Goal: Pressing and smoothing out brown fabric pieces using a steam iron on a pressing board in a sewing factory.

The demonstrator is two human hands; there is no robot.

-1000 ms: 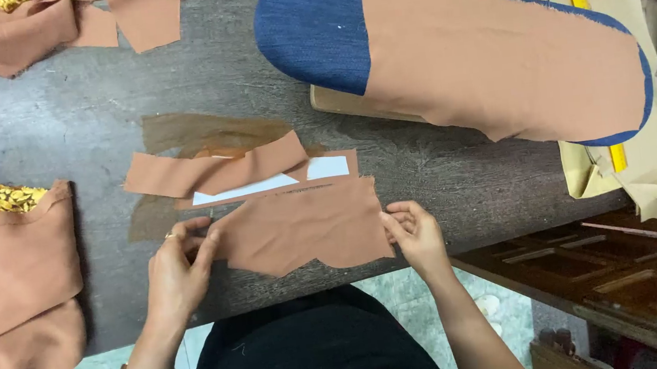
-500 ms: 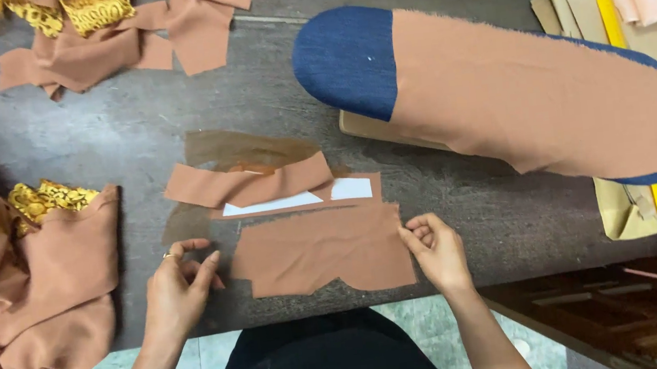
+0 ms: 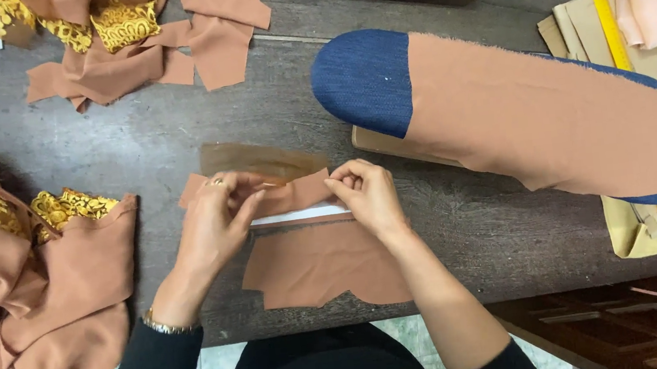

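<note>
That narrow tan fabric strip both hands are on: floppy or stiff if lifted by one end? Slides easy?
Likely floppy: the tan strip is thin cloth that already bends and creases between the left hand and right hand, so a free end would droop. Probably very light, like the similar scraps lying crumpled nearby. It may drag rather than slide on the rough wooden table.

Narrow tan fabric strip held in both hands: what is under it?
Under the tan strip a white paper piece shows along its lower edge, and a brown translucent sheet sticks out above. The left hand and right hand cover the rest.
</note>
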